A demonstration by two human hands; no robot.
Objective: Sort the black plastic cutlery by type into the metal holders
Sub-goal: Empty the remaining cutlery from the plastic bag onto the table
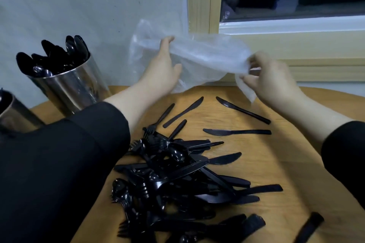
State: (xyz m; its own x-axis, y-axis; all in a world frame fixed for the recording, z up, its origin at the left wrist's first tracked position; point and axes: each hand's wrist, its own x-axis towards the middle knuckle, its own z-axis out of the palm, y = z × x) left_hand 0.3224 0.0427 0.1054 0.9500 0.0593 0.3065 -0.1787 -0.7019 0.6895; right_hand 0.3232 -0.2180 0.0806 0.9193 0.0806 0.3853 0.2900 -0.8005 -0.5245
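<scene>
Looking down from the head camera, we hold a clear plastic bag [197, 59] above a wooden table [276, 160]. Our left hand [164, 67] grips one end, fingers wrapped; our right hand [270, 77] pinches the other. Below lies a tangled pile of black cutlery [177, 175], knives, forks and spoons (light, stiff, slippery, we judge), best taken by the handles. A metal holder [73, 85] at left contains spoons.
</scene>
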